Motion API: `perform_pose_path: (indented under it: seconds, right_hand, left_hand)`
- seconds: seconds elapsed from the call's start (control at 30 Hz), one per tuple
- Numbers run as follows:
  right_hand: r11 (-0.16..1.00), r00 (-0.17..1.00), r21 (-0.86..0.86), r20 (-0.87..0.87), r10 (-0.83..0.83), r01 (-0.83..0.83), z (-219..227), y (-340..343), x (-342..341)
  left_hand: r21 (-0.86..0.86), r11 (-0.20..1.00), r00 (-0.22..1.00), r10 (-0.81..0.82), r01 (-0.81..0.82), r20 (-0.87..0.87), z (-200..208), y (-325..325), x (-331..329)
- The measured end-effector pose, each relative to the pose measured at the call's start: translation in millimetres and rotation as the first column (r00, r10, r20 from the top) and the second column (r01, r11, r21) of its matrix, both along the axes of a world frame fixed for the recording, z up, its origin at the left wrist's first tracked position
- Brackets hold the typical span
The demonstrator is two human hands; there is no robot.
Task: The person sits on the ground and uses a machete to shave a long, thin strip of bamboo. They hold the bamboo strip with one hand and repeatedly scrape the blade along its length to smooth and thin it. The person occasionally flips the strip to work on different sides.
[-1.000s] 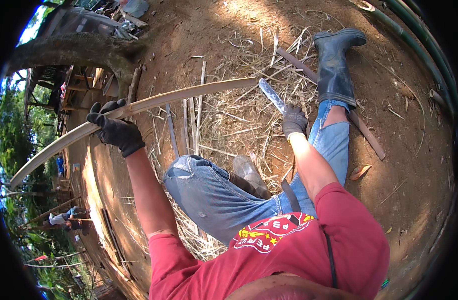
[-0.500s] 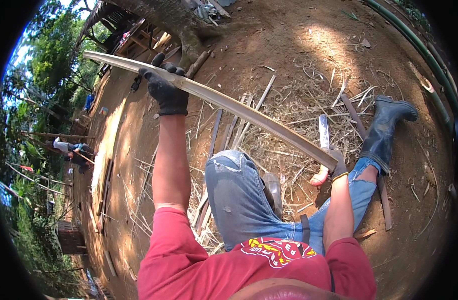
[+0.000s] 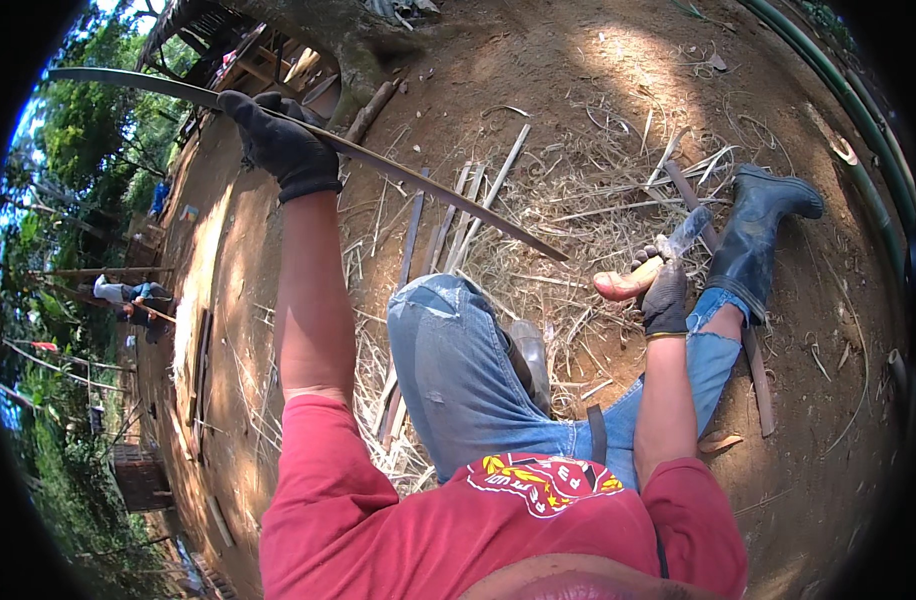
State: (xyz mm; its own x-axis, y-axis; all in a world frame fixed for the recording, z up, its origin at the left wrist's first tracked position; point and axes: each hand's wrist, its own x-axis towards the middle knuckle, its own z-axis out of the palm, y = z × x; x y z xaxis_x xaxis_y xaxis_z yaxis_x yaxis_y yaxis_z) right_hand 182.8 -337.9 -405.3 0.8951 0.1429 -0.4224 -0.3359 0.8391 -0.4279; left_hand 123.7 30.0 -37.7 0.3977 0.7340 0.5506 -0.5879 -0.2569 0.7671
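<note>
Bamboo strip (image 3: 448, 193) was clenched in left hand (image 3: 283, 150), knife (image 3: 687, 232) seemingly gripped in right hand (image 3: 664, 292); slippage could've been caused by unsupported ends

Shows white capitals (image 3: 497, 481) in the chest print (image 3: 545, 487) of the red shirt (image 3: 378, 535) — nearer the body than the left hand (image 3: 283, 150) and the right hand (image 3: 665, 290), and sideways between the two. Runs along a white-edged emblem with yellow leaf shapes. Reads only in part — bent and broken by creases in the cloth.
</note>
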Motion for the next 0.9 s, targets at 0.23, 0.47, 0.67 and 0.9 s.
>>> perform_pose_path:
  seconds: [0.23, 0.47, 0.67, 0.9]
  right_hand:
    - [0.99, 0.991, 0.06, 0.034, 0.128, -0.13, 54, 15, -26]
    - [0.868, 0.936, -0.404, 0.074, 0.345, -0.288, 130, 50, -61]
    - [0.473, 0.793, -0.881, 0.285, 0.539, -0.005, 149, 78, -63]
    - [0.178, 0.807, -0.982, 0.059, 0.588, -0.058, 133, 67, -77]
  left_hand:
    - [0.265, 0.958, 0.994, 0.109, -0.111, 0.022, 4, -32, -2]
    - [0.337, 0.941, 0.998, -0.041, 0.02, 0.056, -20, -67, 4]
    - [0.452, 0.858, 0.966, -0.171, 0.242, -0.192, -89, -99, -8]
    - [0.276, 0.83, 0.702, -0.18, 0.484, -0.689, -122, -74, -34]
